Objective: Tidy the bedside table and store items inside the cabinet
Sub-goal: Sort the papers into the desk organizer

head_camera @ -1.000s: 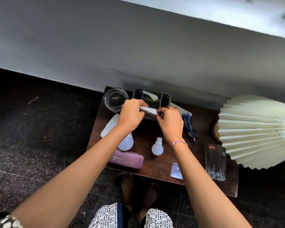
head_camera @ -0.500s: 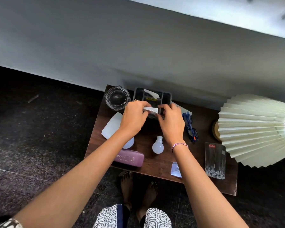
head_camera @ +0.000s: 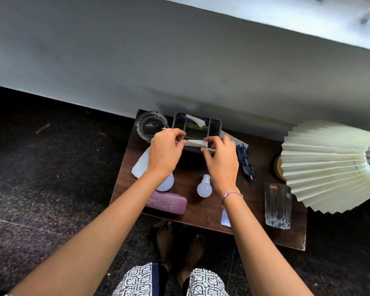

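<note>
On the dark wooden bedside table [head_camera: 192, 208] a grey compartment organiser [head_camera: 217, 124] stands at the back. Both hands hold a folded white paper [head_camera: 195, 143] over the organiser's near edge. My left hand [head_camera: 166, 150] pinches its left end, my right hand [head_camera: 221, 161] its right end. Another white slip [head_camera: 195, 119] sticks out of a rear compartment. Two white bulbs lie near my wrists: one [head_camera: 204, 187] in the open, one [head_camera: 166, 182] partly under my left forearm.
A glass ashtray [head_camera: 151, 124] sits at the back left, a white sheet [head_camera: 141, 165] beside it. A purple case [head_camera: 169, 205] lies at the front edge. Blue glasses [head_camera: 246, 163], a cut-glass tumbler [head_camera: 277, 205], a small clear packet [head_camera: 225, 217] and a pleated lamp shade [head_camera: 329, 165] fill the right side.
Both hands have moved the folded paper slightly away from me, down toward the organiser's near edge. The other items on the table have not moved.
</note>
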The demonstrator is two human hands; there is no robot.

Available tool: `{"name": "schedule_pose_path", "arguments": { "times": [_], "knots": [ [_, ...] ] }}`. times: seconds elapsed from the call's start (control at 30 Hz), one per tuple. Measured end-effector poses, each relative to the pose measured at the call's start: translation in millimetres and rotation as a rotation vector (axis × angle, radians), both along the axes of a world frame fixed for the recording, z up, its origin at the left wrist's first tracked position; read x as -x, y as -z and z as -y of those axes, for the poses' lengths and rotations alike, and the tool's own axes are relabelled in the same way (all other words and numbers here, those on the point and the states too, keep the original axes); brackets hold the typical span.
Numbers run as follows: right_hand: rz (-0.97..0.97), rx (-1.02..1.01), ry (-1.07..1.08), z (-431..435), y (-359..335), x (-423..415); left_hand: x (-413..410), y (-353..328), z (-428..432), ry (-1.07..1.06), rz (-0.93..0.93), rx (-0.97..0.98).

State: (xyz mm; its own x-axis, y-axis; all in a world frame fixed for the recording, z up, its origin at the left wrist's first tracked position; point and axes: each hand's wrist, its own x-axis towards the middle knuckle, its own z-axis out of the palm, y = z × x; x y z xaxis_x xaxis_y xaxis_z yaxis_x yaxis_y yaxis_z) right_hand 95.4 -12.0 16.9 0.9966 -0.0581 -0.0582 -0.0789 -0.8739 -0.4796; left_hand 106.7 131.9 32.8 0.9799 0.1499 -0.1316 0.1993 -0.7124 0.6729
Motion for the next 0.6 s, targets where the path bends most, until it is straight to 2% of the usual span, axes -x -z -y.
{"name": "schedule_pose_path", "arguments": {
  "times": [0.17, 0.3, 0.43, 0.6],
  "knots": [
    [0.102, -0.109, -0.088, -23.5, -5.1, 17.8, 13.8, 10.8, -31.2, -0.165, -0.067, -0.016],
    [-0.026, -0.265, -0.216, -55.5, 4.2, 26.3, 19.1, 19.2, -49.1, -0.220, -0.124, -0.039],
    [-0.203, -0.194, -0.323, -79.0, 18.6, 30.7, 20.0, 27.7, -62.6, -0.237, -0.203, -0.077],
    [-0.257, 0.009, -0.428, -93.7, 31.2, 22.6, 22.4, 43.9, -76.9, -0.207, -0.323, -0.169]
  ]
}}
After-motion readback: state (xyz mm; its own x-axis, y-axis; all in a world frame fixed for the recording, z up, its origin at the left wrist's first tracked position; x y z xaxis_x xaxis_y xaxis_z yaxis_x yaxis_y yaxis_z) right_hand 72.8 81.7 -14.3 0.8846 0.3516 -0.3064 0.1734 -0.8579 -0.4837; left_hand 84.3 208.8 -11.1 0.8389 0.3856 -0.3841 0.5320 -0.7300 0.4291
